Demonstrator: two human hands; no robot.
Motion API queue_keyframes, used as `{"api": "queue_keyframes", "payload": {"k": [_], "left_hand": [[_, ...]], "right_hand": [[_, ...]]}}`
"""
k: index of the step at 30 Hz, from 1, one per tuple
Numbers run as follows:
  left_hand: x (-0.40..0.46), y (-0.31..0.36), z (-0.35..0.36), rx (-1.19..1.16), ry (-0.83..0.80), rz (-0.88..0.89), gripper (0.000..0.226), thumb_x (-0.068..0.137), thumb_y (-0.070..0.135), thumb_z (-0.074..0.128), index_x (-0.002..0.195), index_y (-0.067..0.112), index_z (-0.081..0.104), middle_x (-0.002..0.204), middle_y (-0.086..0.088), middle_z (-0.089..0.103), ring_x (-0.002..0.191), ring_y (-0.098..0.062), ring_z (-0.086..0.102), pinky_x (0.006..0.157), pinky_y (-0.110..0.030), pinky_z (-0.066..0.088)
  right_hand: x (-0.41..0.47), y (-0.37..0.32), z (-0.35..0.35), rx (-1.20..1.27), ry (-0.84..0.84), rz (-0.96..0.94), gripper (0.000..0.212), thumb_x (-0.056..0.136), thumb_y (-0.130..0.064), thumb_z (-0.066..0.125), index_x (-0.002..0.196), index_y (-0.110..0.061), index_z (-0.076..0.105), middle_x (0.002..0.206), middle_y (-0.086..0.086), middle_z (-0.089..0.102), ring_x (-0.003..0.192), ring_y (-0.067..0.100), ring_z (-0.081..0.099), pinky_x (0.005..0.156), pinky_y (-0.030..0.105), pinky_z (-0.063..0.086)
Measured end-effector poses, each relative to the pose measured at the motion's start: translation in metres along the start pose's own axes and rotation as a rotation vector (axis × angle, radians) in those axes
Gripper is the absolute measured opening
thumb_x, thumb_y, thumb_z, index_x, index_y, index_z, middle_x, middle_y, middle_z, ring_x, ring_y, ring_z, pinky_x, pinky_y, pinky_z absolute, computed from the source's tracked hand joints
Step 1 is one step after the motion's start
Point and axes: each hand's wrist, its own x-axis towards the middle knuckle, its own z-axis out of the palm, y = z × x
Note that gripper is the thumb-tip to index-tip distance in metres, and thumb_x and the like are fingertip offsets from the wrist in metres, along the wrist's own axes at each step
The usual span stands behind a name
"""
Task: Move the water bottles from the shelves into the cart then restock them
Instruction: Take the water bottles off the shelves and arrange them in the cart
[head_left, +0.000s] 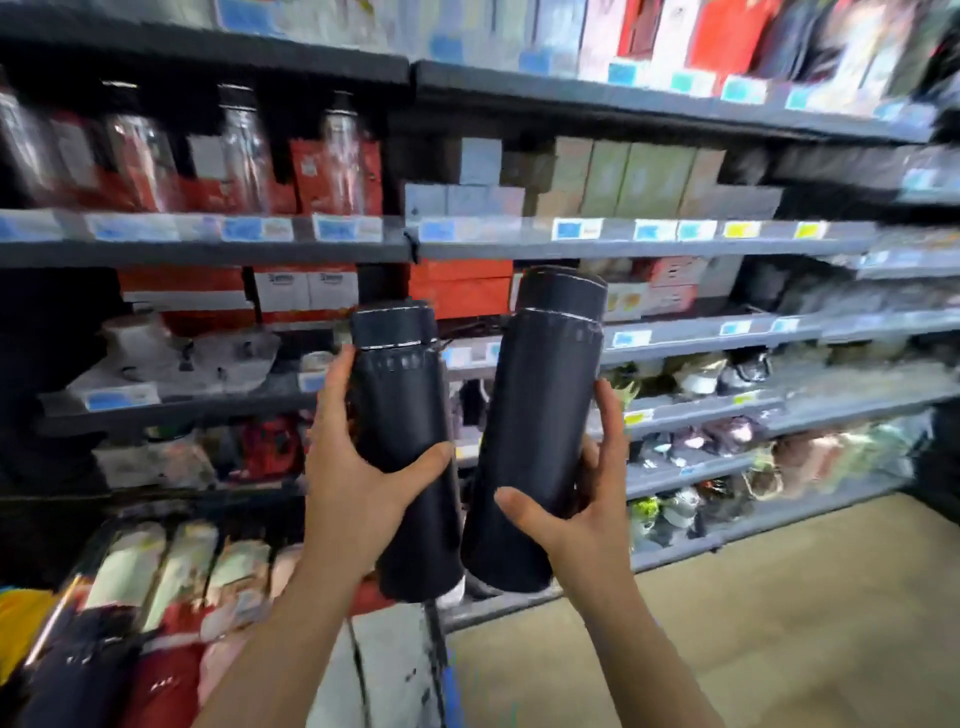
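Left hand (358, 483) grips one dark bottle (402, 447), right hand (582, 499) grips another (530, 431); fingers wrapped round each. Both near upright, caps toward shelves (208, 249) ahead; cart probably low left, blurred

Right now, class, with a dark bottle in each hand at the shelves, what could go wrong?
1. The left hand and right hand each hold one smooth bottle, left bottle, right bottle; either might slip.
2. Their bases sit close and could knock together.
3. With both hands full, neither can catch a falling bottle.
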Motion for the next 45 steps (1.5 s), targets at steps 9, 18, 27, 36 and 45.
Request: {"api": "queue_keyframes", "payload": {"k": [9,18,27,36,45], "left_hand": [[0.059,0.017,0.155,-0.102,-0.078,0.132,0.104,0.061,0.022,0.088,0.135,0.056,0.022,0.123,0.051,0.025,0.113,0.024,0.035,0.09,0.0,0.029],[0.164,0.007,0.299,-0.172,-0.021,0.203,0.109,0.059,0.026,0.09,0.14,0.053,0.023,0.135,0.032,0.038,0.126,-0.003,0.043,0.105,-0.04,0.041],[0.297,0.061,0.42,-0.056,0.064,0.437,0.106,0.059,0.041,0.082,0.143,0.048,0.02,0.146,0.016,0.036,0.129,-0.008,0.042,0.103,-0.036,0.041],[0.384,0.139,0.562,0.162,0.24,0.683,0.104,0.067,0.042,0.081,0.147,0.046,0.016,0.145,0.009,0.04,0.124,-0.011,0.045,0.089,-0.028,0.038],[0.503,0.235,0.733,0.324,0.51,0.842,0.101,0.068,0.043,0.079,0.147,0.043,0.015,0.144,-0.001,0.038,0.119,-0.028,0.051,0.088,-0.05,0.05]], "right_hand": [[0.085,-0.007,-0.119,-0.207,0.19,-0.146,0.107,0.068,-0.003,0.084,0.135,-0.058,0.022,0.13,-0.012,0.047,0.111,-0.002,0.055,0.08,0.015,0.05],[0.229,0.032,-0.22,-0.33,0.165,-0.213,0.106,0.064,-0.017,0.083,0.135,-0.062,0.019,0.133,-0.019,0.046,0.116,-0.002,0.053,0.088,0.022,0.051],[0.403,0.03,-0.315,-0.241,0.199,-0.459,0.104,0.065,-0.016,0.081,0.144,-0.046,0.02,0.134,-0.04,0.039,0.126,0.003,0.047,0.098,0.03,0.048],[0.568,0.011,-0.441,-0.266,0.255,-0.727,0.107,0.065,-0.024,0.083,0.146,-0.046,0.017,0.148,-0.016,0.034,0.125,0.009,0.049,0.095,0.035,0.051],[0.751,-0.05,-0.566,-0.235,0.19,-0.919,0.109,0.067,-0.027,0.084,0.149,-0.04,0.013,0.146,-0.017,0.027,0.13,0.003,0.034,0.104,0.027,0.038]]}}
